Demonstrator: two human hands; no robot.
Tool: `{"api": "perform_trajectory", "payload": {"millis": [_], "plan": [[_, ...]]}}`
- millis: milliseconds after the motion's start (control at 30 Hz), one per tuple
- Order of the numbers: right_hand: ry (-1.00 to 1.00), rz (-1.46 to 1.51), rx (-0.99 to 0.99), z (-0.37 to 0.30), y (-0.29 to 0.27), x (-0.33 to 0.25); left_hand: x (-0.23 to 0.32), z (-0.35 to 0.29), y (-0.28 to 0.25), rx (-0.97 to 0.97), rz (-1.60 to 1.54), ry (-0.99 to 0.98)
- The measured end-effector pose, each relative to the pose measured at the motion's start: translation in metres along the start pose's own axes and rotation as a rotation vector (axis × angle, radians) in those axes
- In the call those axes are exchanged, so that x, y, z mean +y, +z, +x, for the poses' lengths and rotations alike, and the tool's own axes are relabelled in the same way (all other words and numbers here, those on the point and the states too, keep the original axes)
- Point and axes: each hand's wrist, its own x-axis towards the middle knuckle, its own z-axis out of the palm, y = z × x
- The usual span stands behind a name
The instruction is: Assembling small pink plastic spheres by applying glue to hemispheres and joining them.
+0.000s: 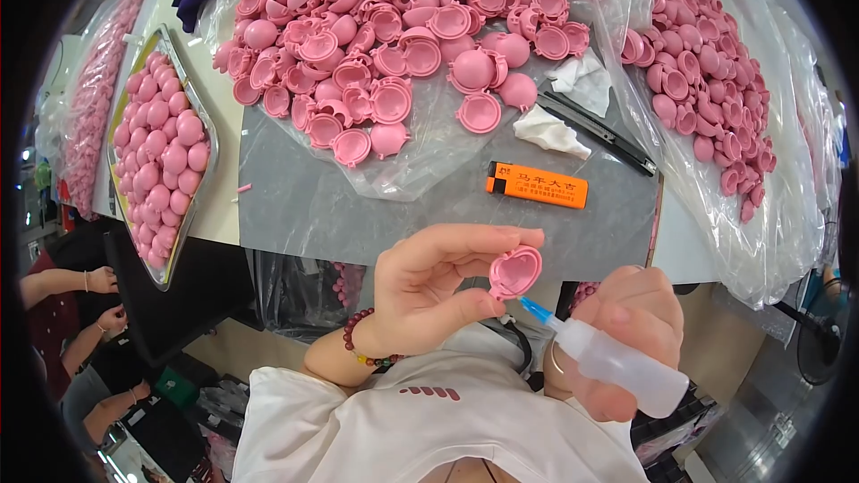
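Note:
Between the thumb and fingers of my left hand is a pink plastic half shell, its hollow side facing me. My right hand is wrapped round a translucent white squeeze bottle. The bottle's blue needle tip points at the lower rim of the shell, touching or very close to it. Beyond my hands a large heap of similar pink shells lies on a clear plastic bag.
An orange lighter-shaped box, a black box cutter and crumpled tissue lie on the grey mat. At left stands a metal tray of pink balls. More shells fill a bag at right. Another person's hands show far left.

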Motion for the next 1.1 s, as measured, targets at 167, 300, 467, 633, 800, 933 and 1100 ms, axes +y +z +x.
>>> {"api": "perform_trajectory", "payload": {"millis": [167,300,467,633,800,933,1100], "plan": [[-0.028,-0.015,0.088,0.001,0.004,0.004,0.000,0.001,-0.001,-0.028,0.017,-0.012],[-0.042,-0.026,0.072,0.001,0.005,0.005,0.000,0.000,0.000,-0.018,0.001,-0.021],[-0.032,-0.021,0.135,0.001,0.004,0.004,0.002,-0.001,0.002,0.003,0.027,-0.014],[0.012,-0.065,0.102,-0.003,0.000,0.005,0.005,-0.001,0.000,-0.009,0.233,0.018],[0.012,-0.090,0.101,-0.006,-0.001,0.005,0.004,-0.004,-0.003,-0.025,0.480,0.156],[0.008,0.095,-0.046,-0.006,-0.006,0.004,-0.003,-0.006,-0.002,0.051,0.260,0.141],[0.015,-0.054,0.260,-0.017,-0.019,0.021,-0.003,-0.001,0.002,0.031,-0.218,-0.082]]}}
